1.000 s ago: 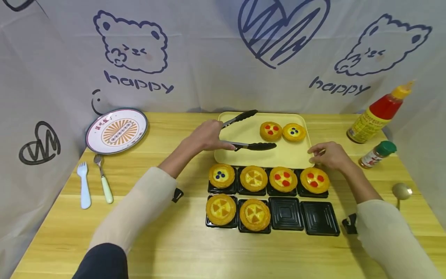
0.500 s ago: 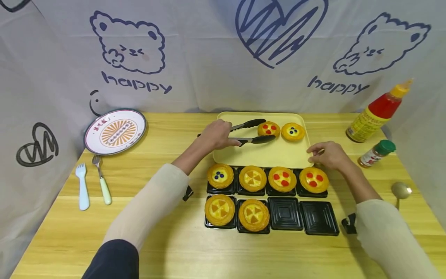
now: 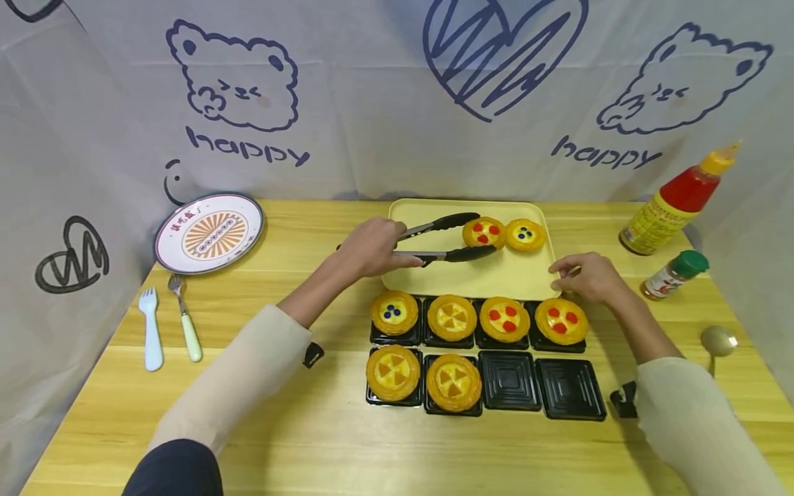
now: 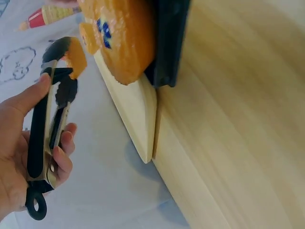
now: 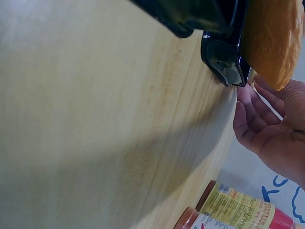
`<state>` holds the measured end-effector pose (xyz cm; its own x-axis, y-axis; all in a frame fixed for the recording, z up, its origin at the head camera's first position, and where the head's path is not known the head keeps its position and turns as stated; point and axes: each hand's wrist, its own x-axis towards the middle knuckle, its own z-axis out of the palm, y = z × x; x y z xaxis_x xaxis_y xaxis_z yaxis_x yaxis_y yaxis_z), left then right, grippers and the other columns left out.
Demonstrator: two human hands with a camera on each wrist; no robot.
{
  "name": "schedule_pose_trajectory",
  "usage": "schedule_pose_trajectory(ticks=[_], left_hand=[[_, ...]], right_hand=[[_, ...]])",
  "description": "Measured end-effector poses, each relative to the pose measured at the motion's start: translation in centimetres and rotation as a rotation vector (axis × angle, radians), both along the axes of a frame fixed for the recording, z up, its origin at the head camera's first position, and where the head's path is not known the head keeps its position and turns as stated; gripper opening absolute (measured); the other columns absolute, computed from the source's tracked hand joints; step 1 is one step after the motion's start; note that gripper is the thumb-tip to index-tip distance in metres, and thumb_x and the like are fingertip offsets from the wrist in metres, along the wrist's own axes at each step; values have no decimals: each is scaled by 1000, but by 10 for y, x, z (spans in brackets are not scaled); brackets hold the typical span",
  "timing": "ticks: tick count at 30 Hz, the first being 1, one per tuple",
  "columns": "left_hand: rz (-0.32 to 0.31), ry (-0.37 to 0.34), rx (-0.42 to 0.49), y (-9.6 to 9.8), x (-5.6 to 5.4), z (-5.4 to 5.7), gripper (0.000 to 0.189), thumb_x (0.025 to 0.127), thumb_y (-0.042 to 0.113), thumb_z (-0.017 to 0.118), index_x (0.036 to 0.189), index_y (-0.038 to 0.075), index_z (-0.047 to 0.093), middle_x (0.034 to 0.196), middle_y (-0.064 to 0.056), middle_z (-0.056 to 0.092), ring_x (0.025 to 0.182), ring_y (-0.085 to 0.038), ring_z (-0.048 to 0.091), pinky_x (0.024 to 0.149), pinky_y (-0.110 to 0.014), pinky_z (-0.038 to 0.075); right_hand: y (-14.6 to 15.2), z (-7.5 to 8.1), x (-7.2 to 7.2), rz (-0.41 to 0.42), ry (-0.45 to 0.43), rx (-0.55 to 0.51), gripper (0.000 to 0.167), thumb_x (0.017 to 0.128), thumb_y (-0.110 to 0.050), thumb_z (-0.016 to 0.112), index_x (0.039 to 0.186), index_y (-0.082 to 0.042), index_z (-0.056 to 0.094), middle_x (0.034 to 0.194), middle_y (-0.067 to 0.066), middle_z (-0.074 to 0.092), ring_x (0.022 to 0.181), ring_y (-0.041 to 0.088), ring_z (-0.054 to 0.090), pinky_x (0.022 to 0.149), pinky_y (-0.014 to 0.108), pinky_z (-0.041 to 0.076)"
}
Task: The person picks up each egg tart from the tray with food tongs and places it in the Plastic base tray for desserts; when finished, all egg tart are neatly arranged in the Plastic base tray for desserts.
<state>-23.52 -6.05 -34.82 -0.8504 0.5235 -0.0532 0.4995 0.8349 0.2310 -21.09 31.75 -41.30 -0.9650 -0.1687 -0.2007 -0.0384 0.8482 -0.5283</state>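
Left hand [image 3: 375, 246]: mine, clamped round tongs [image 3: 462, 255], mid-frame.
Right hand [image 3: 586, 277]: I'm pinching tray [image 3: 509, 279] rim.
Red-topped tart [image 3: 484, 231]: uneven squeeze may shove it into blue-topped tart [image 3: 525, 235] alongside.

On the table [image 3: 335, 455], far left: plate [image 3: 211, 234], with two forks [image 3: 152, 334] just nearer. Far, right of centre: tray [image 3: 446, 279], with two tarts [image 3: 525, 235] side by side on its right half and tongs [image 3: 465, 254] over its left. Just nearer: two rows of four holders [image 3: 509, 380], with more tarts in the whole far row and the near row's left pair. Far right: bottle [image 3: 670, 207], then jar [image 3: 673, 274] nearer, then spoon [image 3: 719, 341].
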Motion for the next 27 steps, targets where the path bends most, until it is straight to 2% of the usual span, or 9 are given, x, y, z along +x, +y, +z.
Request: schedule_pose_trajectory(ticks=[4,7,10,14,19,22,27], left_hand=[[-40,41,42,-9,16,3,50,82,53,67,95,5,64,66,-1,51,56,-13,43,52,-24,33],[-51,42,53,-14,30,6,53,81,54,68,102,5,64,75,-4,61,60,-14,49,54,-25,39],[-77,41,59,-17,45,12,58,81,53,68,111,4,63,90,-8,67,70,-16,58,62,-28,48],[-150,59,72,-19,67,16,61,81,51,69,118,3,62,99,-8,69,75,-16,62,67,-30,53],[-247,55,68,-16,89,14,63,82,53,67,120,3,61,101,-6,69,72,-13,62,64,-27,52],[-291,42,54,-14,101,12,66,82,54,66,122,3,60,108,-8,69,79,-16,65,70,-29,54],[-349,4,20,-14,113,11,62,82,54,66,117,4,62,97,-5,68,71,-13,60,64,-27,52]], right_hand=[[-1,0,0,4,7,-3,34,84,-15,70,111,5,64,94,17,62,90,34,62,61,27,46],[-1,1,1,5,5,-3,34,84,-15,70,111,5,64,94,17,62,90,34,62,61,27,46],[-2,1,1,6,5,0,34,84,-16,70,111,5,64,94,17,62,91,34,62,62,27,45],[0,0,0,15,12,7,34,84,-16,70,111,5,64,93,17,62,91,35,62,62,27,45],[2,-1,0,20,17,12,34,84,-16,70,110,5,65,92,16,62,90,35,63,62,27,45],[2,-1,-1,10,7,11,34,84,-17,71,110,5,65,92,16,62,89,33,63,60,27,45],[0,-1,-2,4,-4,4,35,84,-18,71,110,5,64,93,17,61,89,33,62,59,27,45]])
